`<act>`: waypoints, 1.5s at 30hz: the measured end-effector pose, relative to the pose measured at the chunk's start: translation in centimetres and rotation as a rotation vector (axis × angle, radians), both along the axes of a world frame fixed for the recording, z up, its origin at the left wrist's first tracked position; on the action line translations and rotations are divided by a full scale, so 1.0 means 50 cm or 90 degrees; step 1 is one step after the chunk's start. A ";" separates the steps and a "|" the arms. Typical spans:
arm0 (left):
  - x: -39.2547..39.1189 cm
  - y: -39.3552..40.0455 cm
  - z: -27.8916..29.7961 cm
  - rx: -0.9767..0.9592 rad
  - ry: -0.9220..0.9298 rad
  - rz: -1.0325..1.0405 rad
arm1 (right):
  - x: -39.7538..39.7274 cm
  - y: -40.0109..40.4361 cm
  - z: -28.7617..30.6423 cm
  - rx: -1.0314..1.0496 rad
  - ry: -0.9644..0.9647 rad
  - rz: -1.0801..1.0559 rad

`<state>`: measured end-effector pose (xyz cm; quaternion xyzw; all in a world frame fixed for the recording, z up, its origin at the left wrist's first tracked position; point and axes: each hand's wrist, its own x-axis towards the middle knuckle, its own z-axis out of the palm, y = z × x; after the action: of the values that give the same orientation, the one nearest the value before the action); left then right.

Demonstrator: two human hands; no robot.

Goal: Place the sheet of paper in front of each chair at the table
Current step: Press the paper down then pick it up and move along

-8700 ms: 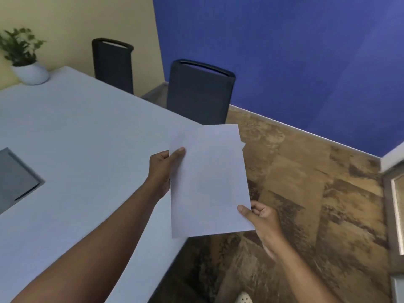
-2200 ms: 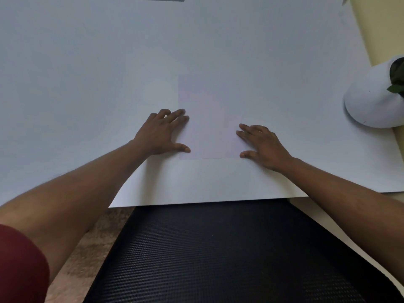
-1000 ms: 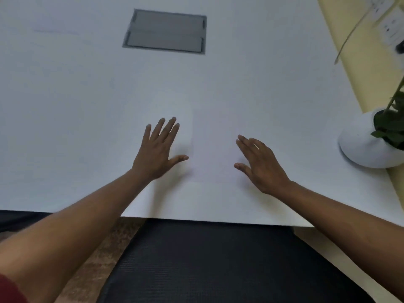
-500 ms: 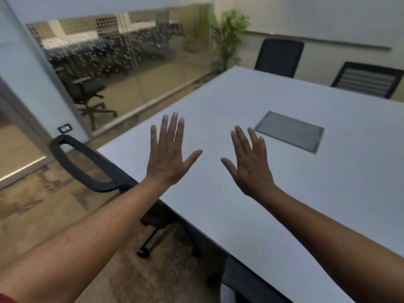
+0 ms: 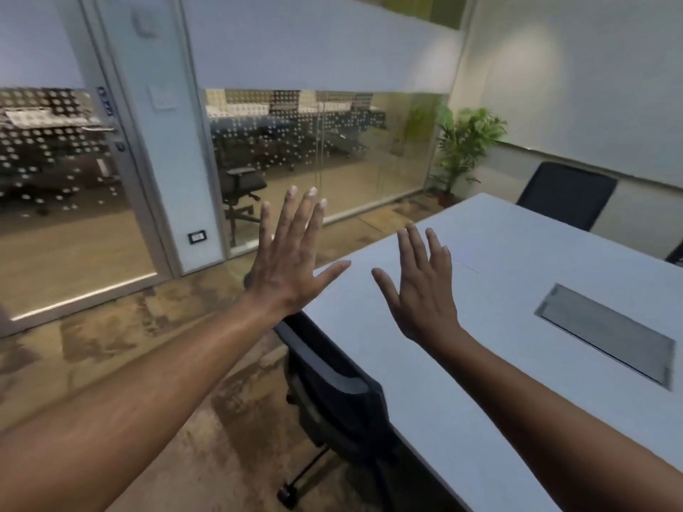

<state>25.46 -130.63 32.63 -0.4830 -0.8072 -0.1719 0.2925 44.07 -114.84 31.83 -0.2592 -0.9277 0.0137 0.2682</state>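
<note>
Both my hands are raised in the air, palms facing away, fingers spread and holding nothing. My left hand (image 5: 292, 260) hovers over the table's left edge. My right hand (image 5: 421, 286) hovers above the white table (image 5: 499, 253). A faint sheet of paper (image 5: 476, 255) seems to lie flat on the table beyond my right hand, with only one thin edge showing. A black chair (image 5: 340, 400) is tucked under the table's left side below my arms. Another black chair (image 5: 565, 194) stands at the far end.
A grey cable hatch (image 5: 606, 334) is set into the tabletop at right. A potted plant (image 5: 462, 149) stands in the far corner by the glass wall (image 5: 314, 149). A glass door (image 5: 63, 179) is at left, with brown floor (image 5: 148, 345) between it and the table.
The sheet was laid flat in front of a chair and both hands lifted off it. The view has since swung up and left, with both hands raised and fingers spread.
</note>
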 end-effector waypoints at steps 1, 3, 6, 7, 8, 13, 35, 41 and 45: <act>-0.046 -0.034 0.006 -0.009 -0.005 0.010 | -0.058 -0.035 0.010 -0.004 0.014 0.011; -0.079 -0.059 0.017 -0.010 -0.016 0.003 | -0.104 -0.052 0.011 -0.006 0.014 0.019; -0.157 -0.108 0.021 -0.032 -0.020 -0.005 | -0.196 -0.086 0.016 0.002 0.027 0.037; -0.195 -0.122 0.018 -0.046 -0.027 -0.005 | -0.239 -0.099 0.017 -0.001 0.029 0.040; -0.230 -0.137 0.018 -0.058 -0.030 -0.004 | -0.282 -0.107 0.014 -0.016 0.026 0.047; -0.344 -0.144 -0.009 -0.080 -0.040 -0.007 | -0.410 -0.117 0.015 -0.004 0.032 0.063; -1.096 0.155 -0.059 -0.129 -0.013 -0.140 | -1.029 0.116 -0.067 -0.051 0.012 -0.109; -1.294 0.301 -0.117 -0.116 -0.017 -0.252 | -1.181 0.211 -0.106 -0.048 -0.018 -0.202; -1.432 0.409 -0.118 -0.099 -0.031 -0.319 | -1.292 0.269 -0.102 -0.045 -0.009 -0.265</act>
<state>-46.11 -110.20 26.72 -0.6844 -0.6803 -0.1879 0.1832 -20.52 -101.37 26.73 -0.4549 -0.8549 -0.0111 0.2492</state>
